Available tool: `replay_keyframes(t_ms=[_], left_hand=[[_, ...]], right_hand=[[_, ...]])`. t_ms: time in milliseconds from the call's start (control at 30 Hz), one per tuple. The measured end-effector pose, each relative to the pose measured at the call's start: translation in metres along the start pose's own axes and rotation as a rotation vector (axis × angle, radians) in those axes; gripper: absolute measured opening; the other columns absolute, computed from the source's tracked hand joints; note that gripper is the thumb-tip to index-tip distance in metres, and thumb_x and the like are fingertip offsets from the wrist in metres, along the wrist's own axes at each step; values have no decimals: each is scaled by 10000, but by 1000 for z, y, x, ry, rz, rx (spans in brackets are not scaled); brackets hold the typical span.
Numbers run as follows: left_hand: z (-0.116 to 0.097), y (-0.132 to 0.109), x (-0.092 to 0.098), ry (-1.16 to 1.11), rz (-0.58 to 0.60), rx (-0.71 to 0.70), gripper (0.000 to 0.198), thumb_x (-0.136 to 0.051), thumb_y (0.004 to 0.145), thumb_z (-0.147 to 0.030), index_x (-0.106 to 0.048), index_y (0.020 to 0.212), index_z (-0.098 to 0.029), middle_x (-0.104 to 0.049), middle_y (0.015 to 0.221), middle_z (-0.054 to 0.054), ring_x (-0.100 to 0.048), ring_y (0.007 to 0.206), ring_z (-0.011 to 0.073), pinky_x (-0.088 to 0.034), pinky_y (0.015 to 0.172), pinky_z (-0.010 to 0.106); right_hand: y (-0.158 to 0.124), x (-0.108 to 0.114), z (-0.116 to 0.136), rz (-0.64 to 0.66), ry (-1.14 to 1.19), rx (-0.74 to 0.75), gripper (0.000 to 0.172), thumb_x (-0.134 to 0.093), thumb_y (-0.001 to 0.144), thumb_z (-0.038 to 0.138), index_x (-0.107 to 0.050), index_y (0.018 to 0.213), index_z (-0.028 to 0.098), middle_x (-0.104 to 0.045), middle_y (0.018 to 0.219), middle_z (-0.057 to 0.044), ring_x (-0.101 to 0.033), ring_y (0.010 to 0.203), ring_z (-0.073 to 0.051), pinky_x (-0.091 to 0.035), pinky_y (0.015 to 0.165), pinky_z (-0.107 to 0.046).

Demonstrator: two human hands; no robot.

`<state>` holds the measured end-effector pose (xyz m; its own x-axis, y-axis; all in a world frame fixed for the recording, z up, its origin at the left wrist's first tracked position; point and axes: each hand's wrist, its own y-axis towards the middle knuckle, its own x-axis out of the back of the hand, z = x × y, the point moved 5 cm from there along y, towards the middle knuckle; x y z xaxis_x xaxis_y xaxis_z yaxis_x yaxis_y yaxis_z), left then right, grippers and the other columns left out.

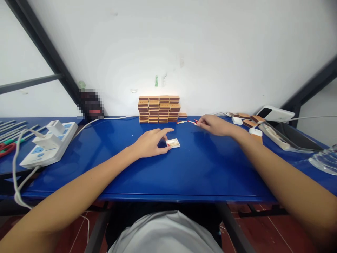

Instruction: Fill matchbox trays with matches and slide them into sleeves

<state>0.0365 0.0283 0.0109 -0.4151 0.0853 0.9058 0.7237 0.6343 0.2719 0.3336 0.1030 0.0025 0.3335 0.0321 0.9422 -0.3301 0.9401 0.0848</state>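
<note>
The table [200,175] is blue, and its front edge runs just before the person's body. The middle of it is bare, so there is wide room between the front edge and the hands. At the back edge, against the wall, stands a stack [159,109] of matchboxes. On the left side lies a power strip [50,142] with white cables, well apart from the hands. On the right side the room is smaller: some loose boxes [247,120] and a power bank [276,113] lie near the right forearm.

The left hand [150,142] rests on the table in the middle, palm down, the wrist low. Its thumb and first finger close on the left end of a small open tray [173,143] – a matchbox drawer with matches inside, flat on the table and well in front of the stack.

The right hand [213,124] is stretched farther forward, the arm almost straight. Its fingertips touch a few loose matches [190,122] that lie just right of the stack – I cannot tell if it pinches one or only touches them.
</note>
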Motion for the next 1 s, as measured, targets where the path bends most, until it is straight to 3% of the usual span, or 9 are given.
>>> replay_keyframes(t_ms=[133, 267, 433, 667, 833, 1000], left_hand=[[1, 0, 0, 2, -13, -7, 657, -723, 929, -338, -488, 1536, -248, -782, 1137, 27, -699, 1060, 255, -541, 890, 389], [3, 1, -2, 8, -26, -24, 683, -732, 918, -340, -472, 1543, -251, -784, 1139, 28, -703, 1084, 262, -541, 912, 391], [3, 1, -3, 21, -37, -44, 677, -733, 921, -339, -474, 1538, -236, -782, 1137, 29, -705, 1084, 258, -539, 897, 377], [1, 0, -2, 9, -24, -35, 682, -739, 914, -328, -475, 1537, -242, -784, 1135, 19, -704, 1082, 259, -534, 911, 380], [0, 0, -1, -11, 2, -30, 688, -735, 905, -306, -478, 1542, -254, -782, 1144, 20, -700, 1112, 261, -536, 944, 388], [-1, 0, -1, -16, 8, -19, 679, -728, 915, -331, -483, 1545, -265, -780, 1142, 24, -705, 1107, 264, -542, 935, 386]], right_hand=[[-14, -5, 57, -19, 140, 188, 421, -493, 1015, 597, -634, 935, 208, -696, 893, -89, -592, 764, -222, -438, 714, -341], [-28, -24, 111, 35, 181, 366, 331, -475, 1048, 481, -631, 946, 207, -665, 954, -98, -589, 816, -224, -450, 760, -352], [-35, -43, 130, 29, 105, 415, 216, -461, 1068, 341, -601, 985, 200, -623, 1070, -116, -598, 846, -226, -467, 779, -364], [-27, -35, 117, -70, 67, 421, 208, -496, 1057, 318, -656, 993, 201, -636, 992, -94, -604, 837, -227, -471, 769, -357], [-2, -21, 59, -270, -74, 265, 291, -496, 1024, 270, -718, 1177, 161, -664, 1072, -161, -633, 952, -304, -492, 882, -435], [21, -32, 20, -243, -199, 297, 491, -432, 1058, 336, -667, 1455, 166, -657, 1135, -205, -571, 1089, -369, -447, 1025, -543]])
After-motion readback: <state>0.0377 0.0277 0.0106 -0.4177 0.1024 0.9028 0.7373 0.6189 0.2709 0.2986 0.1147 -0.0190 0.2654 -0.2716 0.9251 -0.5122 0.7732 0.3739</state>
